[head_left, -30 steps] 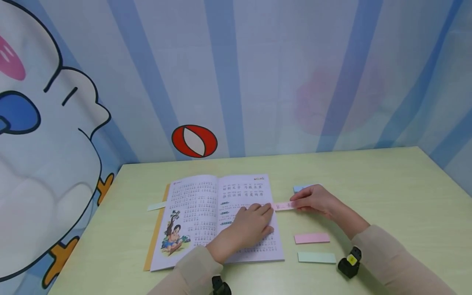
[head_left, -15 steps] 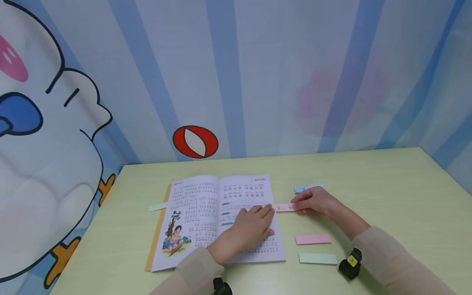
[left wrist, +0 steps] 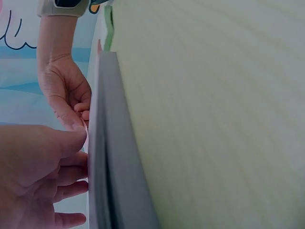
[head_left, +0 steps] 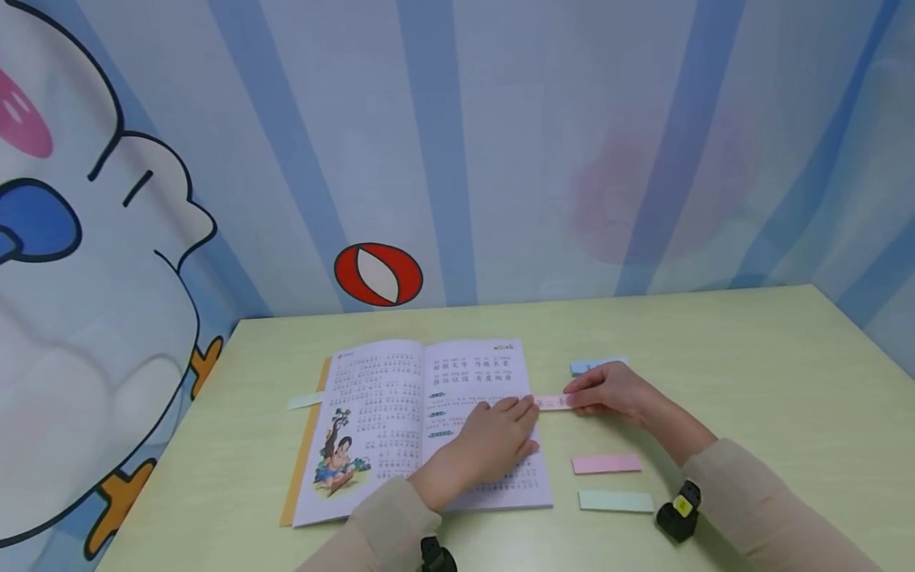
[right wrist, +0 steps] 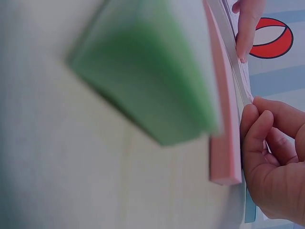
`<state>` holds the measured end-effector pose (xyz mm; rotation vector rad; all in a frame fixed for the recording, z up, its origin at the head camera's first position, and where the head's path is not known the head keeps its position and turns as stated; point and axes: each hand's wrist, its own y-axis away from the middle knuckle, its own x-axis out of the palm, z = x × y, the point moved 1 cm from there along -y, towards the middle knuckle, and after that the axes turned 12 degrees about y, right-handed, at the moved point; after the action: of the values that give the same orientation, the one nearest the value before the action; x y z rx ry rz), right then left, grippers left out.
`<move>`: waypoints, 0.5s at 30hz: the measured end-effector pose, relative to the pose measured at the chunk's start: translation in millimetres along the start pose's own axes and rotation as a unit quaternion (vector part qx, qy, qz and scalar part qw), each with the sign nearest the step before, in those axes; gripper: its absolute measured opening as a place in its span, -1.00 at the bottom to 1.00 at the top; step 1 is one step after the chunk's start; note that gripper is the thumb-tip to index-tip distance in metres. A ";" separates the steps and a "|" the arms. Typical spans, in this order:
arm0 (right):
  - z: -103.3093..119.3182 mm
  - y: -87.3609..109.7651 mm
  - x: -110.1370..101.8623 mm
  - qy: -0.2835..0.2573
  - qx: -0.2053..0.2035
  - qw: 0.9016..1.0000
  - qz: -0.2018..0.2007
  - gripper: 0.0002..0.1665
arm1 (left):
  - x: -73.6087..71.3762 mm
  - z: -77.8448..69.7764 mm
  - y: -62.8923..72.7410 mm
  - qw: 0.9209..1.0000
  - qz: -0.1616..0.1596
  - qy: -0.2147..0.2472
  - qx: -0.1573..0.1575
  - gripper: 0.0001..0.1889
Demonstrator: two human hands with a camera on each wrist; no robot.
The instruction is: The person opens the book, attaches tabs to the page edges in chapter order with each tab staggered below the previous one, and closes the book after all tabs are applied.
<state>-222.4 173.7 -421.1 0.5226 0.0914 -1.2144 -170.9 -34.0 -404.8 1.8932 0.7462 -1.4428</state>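
Note:
An open book with printed pages and a picture at lower left lies on the table. My left hand rests on its right page, fingers extended, their tips at the page's right edge. There a pale pink sticky note strip with writing sticks out sideways. Thumb and fingers of my right hand pinch the strip's outer end. In the right wrist view the right hand has curled fingers at the strip; in the left wrist view the left hand lies along the book's edge.
Right of the book lie a pink sticky note pad, a pale green pad and a blue pad partly behind the right hand. A pale green strip juts from the book's left side. A printed curtain hangs behind the table.
My left hand has slid slightly to the right, its fingertips now over the page edge and the inner end of the pink strip. The right hand has stayed in place, pinching the strip.

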 end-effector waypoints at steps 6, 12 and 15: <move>0.2 0.8 -1.6 -0.003 -0.004 1.000 0.002 -0.76 | 2.4 0.5 0.0 1.000 -0.014 -0.002 0.008 -0.48; -0.5 -0.2 -1.1 -0.005 -0.007 1.000 0.003 -0.76 | -1.0 2.4 0.4 1.000 -0.008 0.000 0.010 -0.49; -0.2 -1.1 -0.1 -0.001 -0.005 1.000 0.002 -0.75 | -4.7 4.2 -0.3 1.000 -0.001 0.004 0.008 -0.50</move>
<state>-223.3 173.6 -421.6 0.5123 0.0959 -1.2096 -174.8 -37.3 -401.1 1.9122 0.7436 -1.4472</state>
